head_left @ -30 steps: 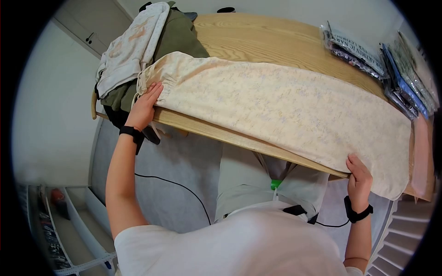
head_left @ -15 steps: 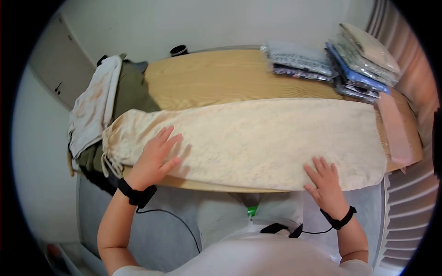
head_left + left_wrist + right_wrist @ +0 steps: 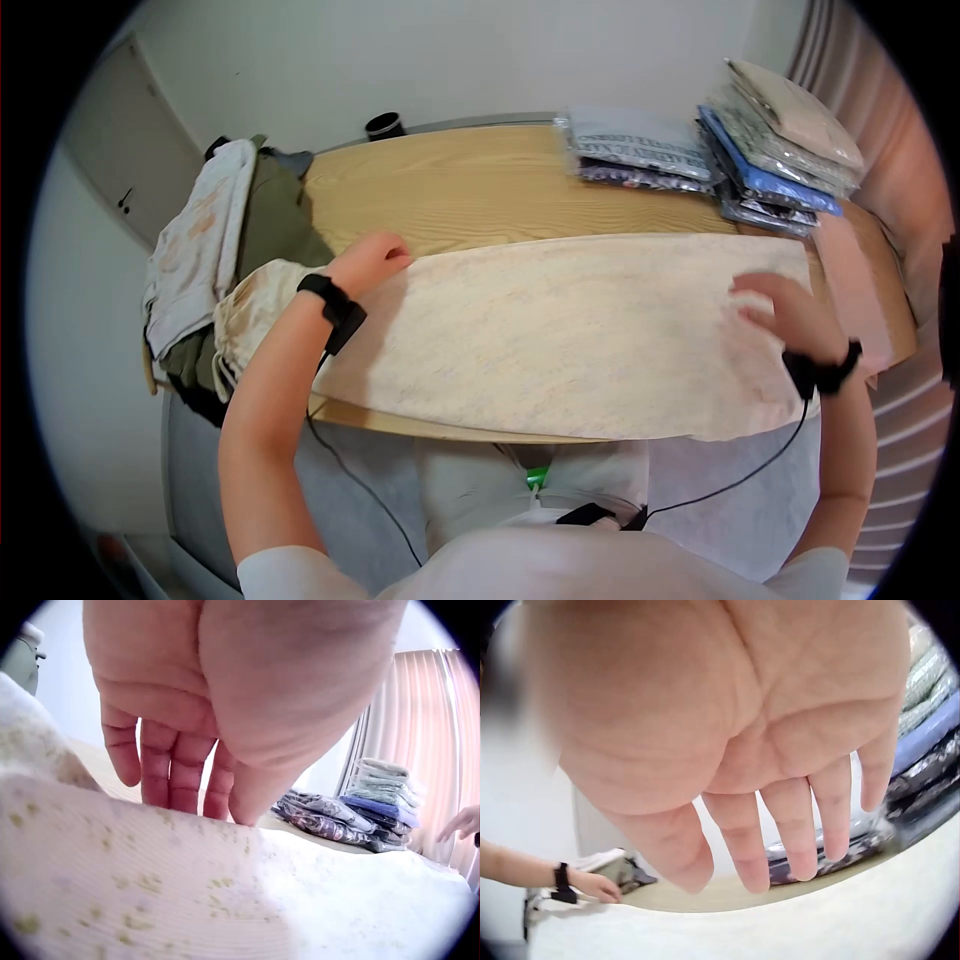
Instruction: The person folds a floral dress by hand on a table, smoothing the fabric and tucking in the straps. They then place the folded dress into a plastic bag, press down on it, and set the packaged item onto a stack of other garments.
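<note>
A long cream cloth piece [image 3: 560, 330] with a faint floral print lies flat across the table, its gathered end with cords at the left. At its far edge, towards the left, is my left hand [image 3: 372, 262]; in the left wrist view this hand [image 3: 202, 720] has its fingers pointing down by the cloth [image 3: 135, 877], tips partly hidden behind the edge. My right hand [image 3: 797, 315] is over the cloth's right part, holding nothing. Seen from the right wrist, the fingers of that hand [image 3: 742, 735] are spread and extended, just above the cloth [image 3: 727, 934].
Olive and white garments [image 3: 205, 235] are heaped at the table's left end. Plastic-wrapped clothes [image 3: 640, 145] and a taller stack [image 3: 780, 150] stand at the back right, near a pink strip [image 3: 850, 280]. A black cup [image 3: 385, 126] sits at the back edge.
My left hand has moved from the cloth's near side to its far edge. My right hand lay at the near edge, then has shifted right and farther back.
</note>
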`<action>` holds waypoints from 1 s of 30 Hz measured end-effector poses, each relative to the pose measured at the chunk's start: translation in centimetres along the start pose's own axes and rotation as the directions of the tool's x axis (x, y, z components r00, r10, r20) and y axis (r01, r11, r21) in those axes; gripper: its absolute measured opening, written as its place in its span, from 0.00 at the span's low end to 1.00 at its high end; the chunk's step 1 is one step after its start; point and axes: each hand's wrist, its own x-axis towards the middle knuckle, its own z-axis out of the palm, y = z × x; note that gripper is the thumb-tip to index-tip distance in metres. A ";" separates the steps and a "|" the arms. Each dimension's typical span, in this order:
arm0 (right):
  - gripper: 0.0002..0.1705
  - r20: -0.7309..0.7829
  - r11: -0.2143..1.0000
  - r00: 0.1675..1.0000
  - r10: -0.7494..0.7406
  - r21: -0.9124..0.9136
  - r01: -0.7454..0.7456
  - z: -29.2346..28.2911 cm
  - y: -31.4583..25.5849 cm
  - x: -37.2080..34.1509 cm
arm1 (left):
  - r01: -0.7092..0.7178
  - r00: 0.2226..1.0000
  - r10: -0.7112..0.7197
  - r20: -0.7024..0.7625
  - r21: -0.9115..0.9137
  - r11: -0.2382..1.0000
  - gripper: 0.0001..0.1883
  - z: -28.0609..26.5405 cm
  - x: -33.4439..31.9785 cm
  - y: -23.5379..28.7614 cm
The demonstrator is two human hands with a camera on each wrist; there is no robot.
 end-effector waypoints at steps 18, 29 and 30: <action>0.22 -0.154 0.884 0.877 0.454 -0.046 -0.466 -1.0 28.0 4.3 | 0.125 0.992 -0.115 0.053 -0.255 0.959 0.06 1.6 1.3 2.4; 0.10 -0.235 0.843 0.877 0.419 -0.257 -0.472 -0.9 27.8 3.9 | 0.026 0.980 -0.052 0.192 0.134 0.991 0.10 0.7 2.5 4.5; 0.10 -0.249 0.824 0.866 0.433 -0.278 -0.493 -1.6 26.3 3.9 | 0.079 0.974 -0.094 0.206 0.080 0.994 0.10 0.5 2.5 4.6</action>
